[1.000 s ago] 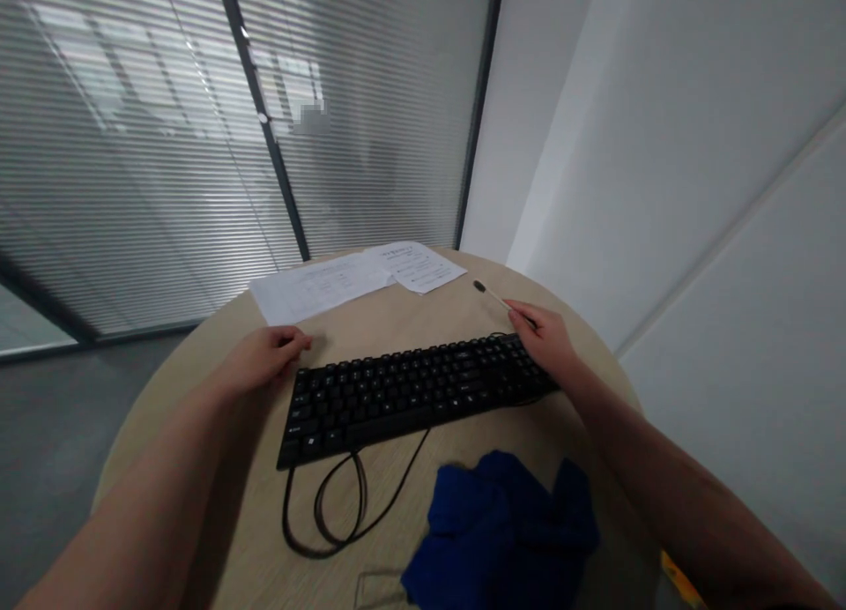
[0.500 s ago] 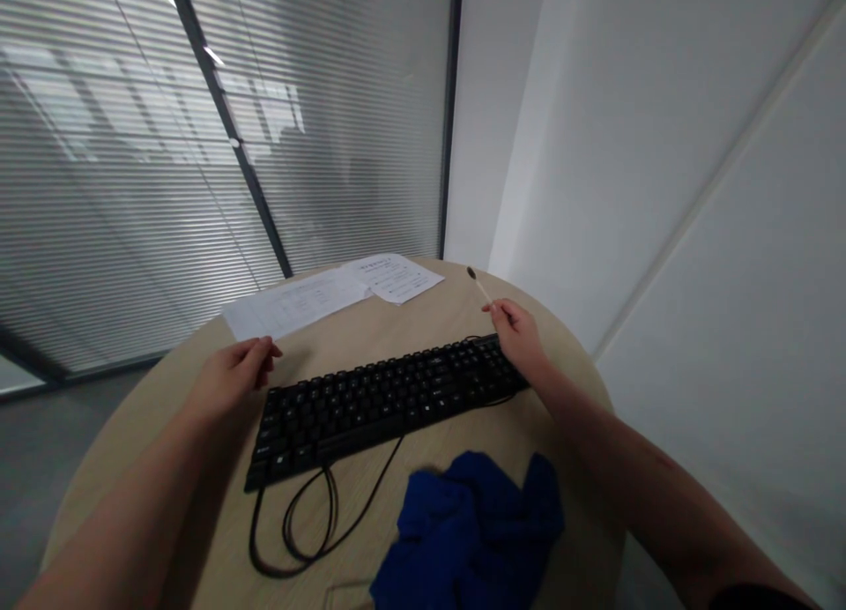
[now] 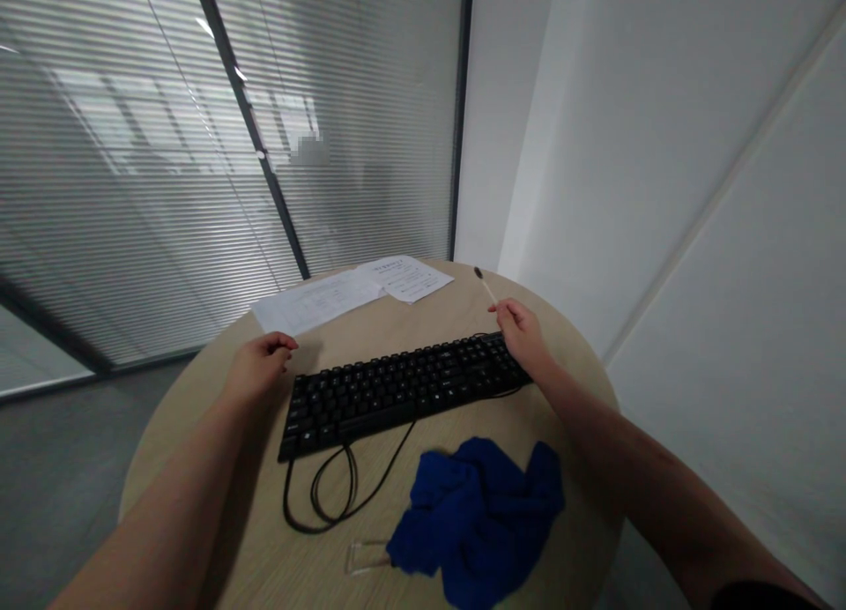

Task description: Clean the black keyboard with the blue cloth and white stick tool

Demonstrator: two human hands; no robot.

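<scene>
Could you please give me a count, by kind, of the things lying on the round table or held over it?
Keyboard with its coiled cable: 1
Paper sheets: 2
Blue cloth: 1
Thin stick with a dark tip, pinched in the right hand: 1
Small clear item beside the cloth: 1
Total: 6

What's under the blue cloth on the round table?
A clear, flat plastic piece sticks out from under the crumpled blue cloth's left edge, lying on the light wooden round table. How far it runs beneath, and anything else there, is covered.
</scene>
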